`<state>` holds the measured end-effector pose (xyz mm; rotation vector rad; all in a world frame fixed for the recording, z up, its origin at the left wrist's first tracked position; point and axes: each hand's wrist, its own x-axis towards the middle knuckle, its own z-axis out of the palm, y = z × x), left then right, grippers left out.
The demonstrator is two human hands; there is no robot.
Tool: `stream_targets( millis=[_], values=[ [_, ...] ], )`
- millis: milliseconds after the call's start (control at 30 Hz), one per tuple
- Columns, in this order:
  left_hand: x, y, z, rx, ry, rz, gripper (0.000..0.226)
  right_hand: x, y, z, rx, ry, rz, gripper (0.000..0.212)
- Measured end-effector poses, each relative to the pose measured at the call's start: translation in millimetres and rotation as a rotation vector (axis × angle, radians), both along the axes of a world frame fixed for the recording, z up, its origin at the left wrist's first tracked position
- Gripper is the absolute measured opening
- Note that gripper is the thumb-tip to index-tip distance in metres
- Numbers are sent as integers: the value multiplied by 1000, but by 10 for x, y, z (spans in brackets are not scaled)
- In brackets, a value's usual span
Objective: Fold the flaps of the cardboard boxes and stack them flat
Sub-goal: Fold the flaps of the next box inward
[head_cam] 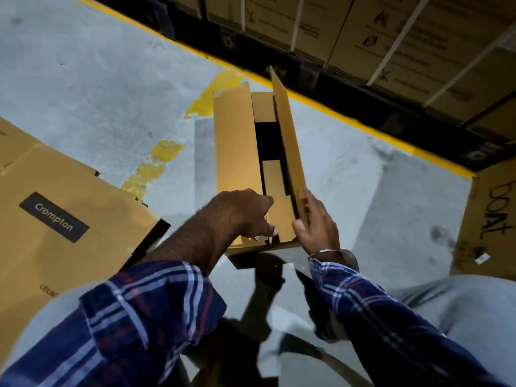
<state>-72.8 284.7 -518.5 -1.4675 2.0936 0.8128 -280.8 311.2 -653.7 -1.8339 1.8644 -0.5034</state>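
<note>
A long narrow cardboard box (237, 152) is standing over the grey floor (97, 79), its left flap lying folded across the opening and its right flap (287, 141) standing nearly upright. The left hand (243, 213) is curling over the near edge of the folded flap, while the right hand (318, 227) is gripping the near end of the upright flap. Flattened boxes (64, 219) marked "Crompton" are lying at the left, and strapped cartons (391, 37) are sitting beyond a yellow floor line (349, 118).
</note>
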Motion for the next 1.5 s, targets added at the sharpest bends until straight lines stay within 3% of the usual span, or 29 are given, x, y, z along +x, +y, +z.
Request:
stream_targets(
  millis=[133, 200, 400, 700, 800, 933, 1000, 1100, 1167, 1267, 1400, 1500],
  values=[
    [-47, 29, -18, 28, -12, 12, 68, -269, -126, 127, -154, -21, -283, 68],
    [-62, 61, -79, 41, -27, 14, 68, -399, -197, 108, -100, 100, -366, 67],
    [-9, 184, -424, 117, -63, 50, 76, -512, -460, -89, 153, 442, -479, 88],
    [51, 350, -1279, 284, -150, 236, 100, -429, -699, -489, 519, 238, -564, 130],
    [-4, 458, -1438, 252, -121, 338, 110, -431, -790, -703, 629, 41, -605, 140],
    [-40, 495, -1526, 168, -84, 393, 111, -337, -731, -1075, 782, -344, -460, 145],
    [-73, 483, -1544, 173, -52, 398, 109, -266, -664, -1190, 816, -449, -424, 136],
    [-138, 486, -1580, 179, -61, 374, 113, -279, -646, -1184, 745, -442, -397, 82],
    [-160, 490, -1586, 187, -64, 376, 114, -326, -675, -1131, 716, -394, -377, 62],
    [-186, 466, -1546, 190, -55, 382, 111, -317, -696, -1006, 745, -278, -334, 59],
    [-178, 502, -1484, 136, -43, 408, 96, -185, -608, -693, 750, -153, -363, 76],
    [-153, 538, -1458, 73, -3, 443, 72, -79, -662, -212, 656, -54, -299, 65]
  ],
)
